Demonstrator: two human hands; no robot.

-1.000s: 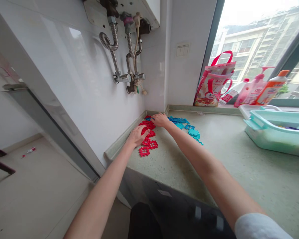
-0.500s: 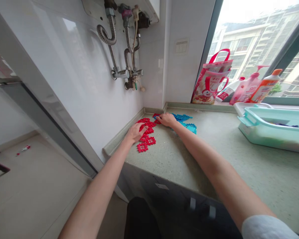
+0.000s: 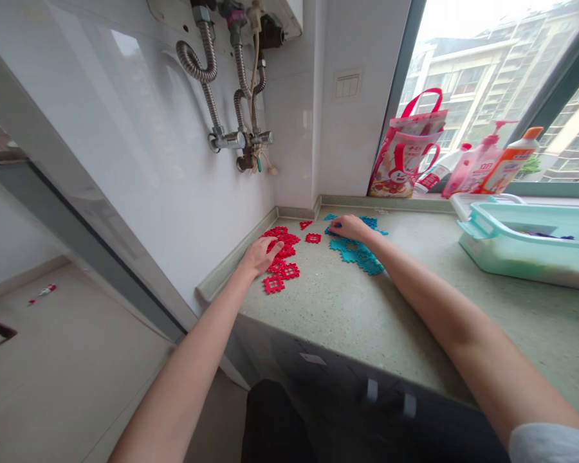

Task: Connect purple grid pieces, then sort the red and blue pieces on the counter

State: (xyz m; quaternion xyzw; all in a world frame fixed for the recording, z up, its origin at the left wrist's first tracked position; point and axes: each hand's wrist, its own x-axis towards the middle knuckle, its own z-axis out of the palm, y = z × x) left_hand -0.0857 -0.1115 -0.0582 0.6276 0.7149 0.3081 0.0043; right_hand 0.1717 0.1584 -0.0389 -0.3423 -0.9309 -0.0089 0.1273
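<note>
A: Your left hand (image 3: 260, 255)?
B: Loosely open on the red pieces (image 3: 289, 271), close beside the raised rim (image 3: 231, 265) along the wall (image 3: 174, 186). Nearest red ones sit near the front edge of the table (image 3: 342, 315).
A: Your right hand (image 3: 351, 228)?
B: Fingers bent at a dark blue piece (image 3: 329, 231); can't tell if you've gripped it. Blue pieces (image 3: 350, 252) spread just beside.
A: Your room?
B: 1 red triangle (image 3: 305, 225), 1 red square (image 3: 313, 238) between your hands. Rightward, tabletop runs to the mint tub (image 3: 506, 258).

Before window (image 3: 482, 71): red-handled printed bag (image 3: 405, 164) stands near pink pump bottle (image 3: 483, 161) and orange-capped bottle (image 3: 510, 164). On walls (image 3: 292, 141): three-button switch panel (image 3: 347, 86), corrugated metal hoses (image 3: 210, 103), chrome valves (image 3: 231, 140).
</note>
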